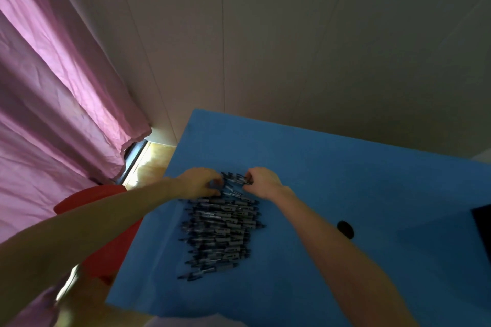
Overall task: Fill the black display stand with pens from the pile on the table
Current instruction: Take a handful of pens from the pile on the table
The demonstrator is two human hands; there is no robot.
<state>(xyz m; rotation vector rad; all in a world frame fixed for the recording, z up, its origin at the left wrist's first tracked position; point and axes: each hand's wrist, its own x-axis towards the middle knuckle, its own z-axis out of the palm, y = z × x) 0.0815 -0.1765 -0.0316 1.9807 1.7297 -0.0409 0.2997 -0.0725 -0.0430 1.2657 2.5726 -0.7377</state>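
One pile of pens (pixel 223 228), too many to count, lies on the blue tabletop (pixel 332 167). Two hands at its far end: left hand (pixel 198 182) and right hand (pixel 263 180), fingers curled, pinching pens.

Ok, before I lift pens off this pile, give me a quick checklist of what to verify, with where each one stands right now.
1. Pile of pens within reach on the blue table: ok.
2. Left hand at the pile's far end, fingers curled onto pens: ok.
3. Right hand pinching pens at the far end: ok.
4. How many pens each grip holds: cannot tell.
5. Black display stand in view: cannot tell; only a dark object shows at the right edge.
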